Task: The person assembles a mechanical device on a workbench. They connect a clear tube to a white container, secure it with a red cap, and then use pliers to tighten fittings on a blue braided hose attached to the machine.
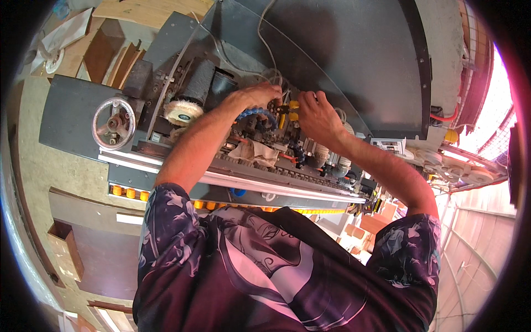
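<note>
Both my hands reach into the open works of a grey woodworking machine. My left hand is curled over a bundle of thin clear tubes beside a blue segmented hose; what its fingers grip is hidden. My right hand pinches at a small yellow fitting, with a second yellow fitting just below it. The two hands are a few centimetres apart. A crumpled white rag lies on the mechanism under my left forearm.
A raised dark hood stands behind the hands. At left are a metal handwheel and a white buffing wheel. A row of orange rollers runs along the machine's near edge. Wooden boards lie at the upper left.
</note>
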`<state>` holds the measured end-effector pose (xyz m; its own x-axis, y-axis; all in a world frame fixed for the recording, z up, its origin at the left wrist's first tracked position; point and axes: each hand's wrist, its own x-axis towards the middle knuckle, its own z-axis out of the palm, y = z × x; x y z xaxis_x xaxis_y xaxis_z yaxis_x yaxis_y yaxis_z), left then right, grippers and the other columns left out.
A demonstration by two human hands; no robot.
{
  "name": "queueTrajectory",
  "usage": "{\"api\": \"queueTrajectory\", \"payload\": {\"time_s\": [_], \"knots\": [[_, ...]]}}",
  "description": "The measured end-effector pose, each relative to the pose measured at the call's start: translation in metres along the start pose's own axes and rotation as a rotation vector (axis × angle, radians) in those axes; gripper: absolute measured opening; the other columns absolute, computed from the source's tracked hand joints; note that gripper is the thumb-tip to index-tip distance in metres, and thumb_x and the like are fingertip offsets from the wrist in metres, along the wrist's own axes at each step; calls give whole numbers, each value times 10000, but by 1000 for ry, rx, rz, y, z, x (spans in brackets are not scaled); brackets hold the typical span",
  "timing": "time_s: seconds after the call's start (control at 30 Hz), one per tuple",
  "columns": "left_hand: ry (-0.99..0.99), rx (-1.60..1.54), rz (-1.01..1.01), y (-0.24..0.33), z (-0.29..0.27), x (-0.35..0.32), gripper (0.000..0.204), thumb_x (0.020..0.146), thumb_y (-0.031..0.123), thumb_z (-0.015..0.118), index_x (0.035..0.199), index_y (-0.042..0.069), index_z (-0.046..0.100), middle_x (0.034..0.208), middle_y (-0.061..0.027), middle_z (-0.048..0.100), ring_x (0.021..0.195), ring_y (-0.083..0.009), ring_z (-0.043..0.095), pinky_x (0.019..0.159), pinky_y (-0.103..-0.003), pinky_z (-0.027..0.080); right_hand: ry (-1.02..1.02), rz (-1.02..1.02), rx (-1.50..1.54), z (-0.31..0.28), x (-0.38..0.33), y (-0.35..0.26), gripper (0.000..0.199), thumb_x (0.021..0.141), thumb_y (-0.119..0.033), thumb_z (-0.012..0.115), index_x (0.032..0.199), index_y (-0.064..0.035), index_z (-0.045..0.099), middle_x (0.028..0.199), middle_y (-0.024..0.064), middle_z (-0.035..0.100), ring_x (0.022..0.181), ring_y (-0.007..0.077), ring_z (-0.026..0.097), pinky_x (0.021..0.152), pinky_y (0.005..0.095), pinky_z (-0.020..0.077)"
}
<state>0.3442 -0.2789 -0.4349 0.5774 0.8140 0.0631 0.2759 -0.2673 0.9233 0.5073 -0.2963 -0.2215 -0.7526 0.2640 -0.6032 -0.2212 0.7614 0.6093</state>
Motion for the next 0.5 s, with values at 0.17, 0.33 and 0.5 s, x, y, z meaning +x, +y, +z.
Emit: {"api": "queueTrajectory", "payload": {"time_s": [0.17,0.33,0.5], "knots": [[25,131,113,-9,2,2,518,680,-77,786,1157,107,705,1222,-22,640,1146,-277,576,1064,-379,483,35,10,68,-1,14,4,171,841,-277,697,813,-138,792,895,38,616,959,221,552,811,394,361],[9,123,83,-16,7,9,594,613,-88,814,1161,106,694,1214,0,645,1187,-277,552,1087,-398,473,28,10,116,0,16,7,159,826,-267,704,787,-134,783,849,41,616,864,220,570,733,385,376],[-9,145,102,-5,0,4,587,609,-105,804,1148,100,698,1228,23,665,1196,-282,536,1099,-385,463,-71,80,254,-1,20,5,149,820,-235,681,786,-114,762,864,101,645,856,241,608,703,378,430]]}}
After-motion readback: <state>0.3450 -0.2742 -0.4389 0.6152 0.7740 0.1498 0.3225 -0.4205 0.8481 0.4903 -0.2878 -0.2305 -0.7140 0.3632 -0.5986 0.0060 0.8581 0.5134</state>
